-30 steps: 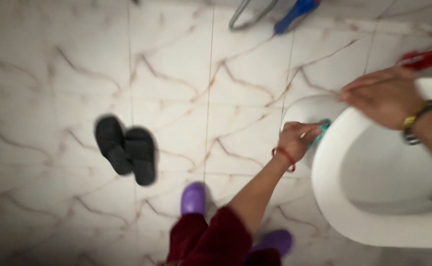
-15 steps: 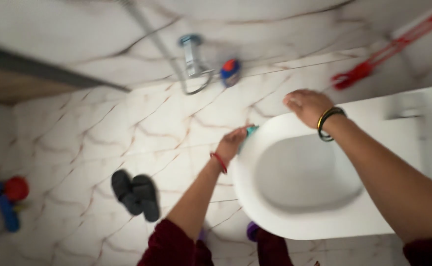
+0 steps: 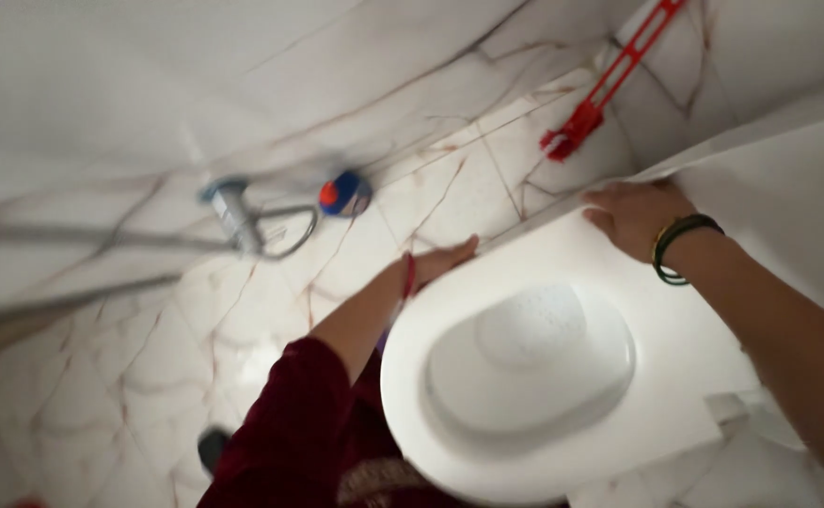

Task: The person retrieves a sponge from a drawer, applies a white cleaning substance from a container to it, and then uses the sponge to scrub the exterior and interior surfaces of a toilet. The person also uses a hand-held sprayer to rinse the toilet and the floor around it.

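A white toilet bowl [image 3: 412, 395] fills the lower right of the head view, with water in its basin. My left hand [image 3: 442, 258] reaches along the outside of the bowl's left rim, fingers stretched out and partly hidden behind the rim. A red thread is on that wrist, above a maroon sleeve. No cloth shows in that hand now. My right hand [image 3: 636, 216] lies flat on the back of the rim, beside the raised white lid [image 3: 788, 188]. It holds nothing, and dark and yellow bangles sit on its wrist.
A red long-handled tool [image 3: 610, 80] leans by the wall at the upper right. A blue bottle with a red cap [image 3: 344, 193] and a metal tap with a hose loop [image 3: 243, 218] sit on the marble tiles at the left. A black slipper [image 3: 213, 446] shows at the bottom.
The view has swung over the bowl. My left hand slid further back along the rim and the teal cloth is out of sight. My right hand moved back to the rim by the lid.
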